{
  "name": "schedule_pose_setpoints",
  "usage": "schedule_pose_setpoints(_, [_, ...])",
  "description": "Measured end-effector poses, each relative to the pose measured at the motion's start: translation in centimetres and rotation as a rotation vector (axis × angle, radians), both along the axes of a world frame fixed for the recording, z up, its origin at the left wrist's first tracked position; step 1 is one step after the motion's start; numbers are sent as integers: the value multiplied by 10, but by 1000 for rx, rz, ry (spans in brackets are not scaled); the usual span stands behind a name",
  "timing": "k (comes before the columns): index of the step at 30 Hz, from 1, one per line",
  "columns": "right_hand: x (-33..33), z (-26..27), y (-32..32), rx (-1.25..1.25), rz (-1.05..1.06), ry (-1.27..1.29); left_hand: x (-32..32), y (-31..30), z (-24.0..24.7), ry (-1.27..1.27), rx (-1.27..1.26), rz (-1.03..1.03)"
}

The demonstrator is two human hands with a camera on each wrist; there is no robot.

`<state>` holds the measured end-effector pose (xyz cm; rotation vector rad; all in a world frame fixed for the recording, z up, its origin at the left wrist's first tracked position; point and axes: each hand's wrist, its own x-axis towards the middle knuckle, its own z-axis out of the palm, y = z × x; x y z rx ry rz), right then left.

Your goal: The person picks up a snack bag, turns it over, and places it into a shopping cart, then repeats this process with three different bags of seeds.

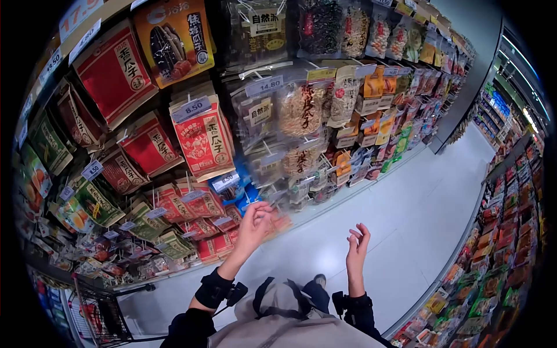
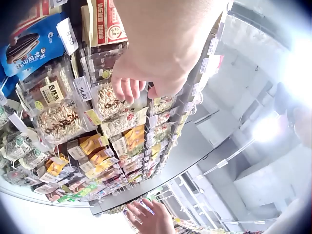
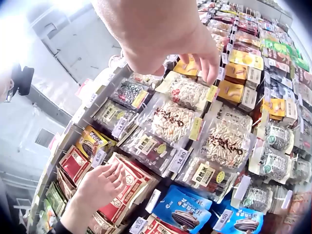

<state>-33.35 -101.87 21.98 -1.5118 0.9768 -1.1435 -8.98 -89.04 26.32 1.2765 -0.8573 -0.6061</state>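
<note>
Left hand (image 1: 253, 223) loosely curled near shiny blue packets (image 3: 183, 209), right hand (image 1: 357, 242) relaxed above pale floor (image 1: 418, 214), I face clear plastic bags (image 3: 226, 146) of pale seeds (image 3: 170, 119).

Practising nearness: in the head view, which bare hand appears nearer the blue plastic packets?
The left hand, pictured just below the blue packets; the right hand appears farther off, over pale floor.

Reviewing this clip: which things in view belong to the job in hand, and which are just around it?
Job, as far as I can judge:
- left hand, apparently holding nothing
- right hand, also apparently holding nothing
- blue bags, beside the left hand in the head view

Just around:
- cart
- price tags
- yellow bag
- packets across the aisle
</note>
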Motion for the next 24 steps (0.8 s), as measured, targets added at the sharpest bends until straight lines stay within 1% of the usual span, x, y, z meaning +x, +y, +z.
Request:
schedule_pose_setpoints(5, [18, -5, -47, -46, 52, 17, 0, -16, -6, -26, -10, 39])
schedule_pose_setpoints(8, [26, -11, -77, -58, 94, 12, 4, -31, -6, -43, 7, 125])
schedule_pose_setpoints(9, [30, -9, -87, -57, 120, 15, 4, -36, -4, -7, 42, 171])
schedule_pose_setpoints(11, [38, 0, -103, -46, 170, 25, 14, -47, -12, -63, 44, 215])
schedule_pose_setpoints(13, [45, 7, -123, -48, 253, 35, 17, -57, -9, -56, 42, 277])
schedule_pose_setpoints(14, [50, 12, -134, -54, 296, 39, 21, -62, -10, -99, 60, 322])
schedule_pose_setpoints(15, [54, 18, -143, -104, 328, 52, 23, -66, -9, -94, 53, 370])
schedule_pose_setpoints(17, [60, 19, -160, -110, 424, 40, 28, -74, -10, -90, 43, 472])
schedule_pose_setpoints(18, [63, 18, -166, -105, 470, 35, 31, -76, -10, -58, 67, 496])
schedule_pose_setpoints(19, [66, 27, -168, -75, 541, 37, 35, -80, -14, -70, 39, 545])
schedule_pose_setpoints(20, [68, 24, -173, -61, 588, 56, 39, -83, -18, -84, 10, 594])
schedule_pose_setpoints(24, [71, 28, -188, -54, 699, 113, 51, -94, -31, -67, 16, 751])
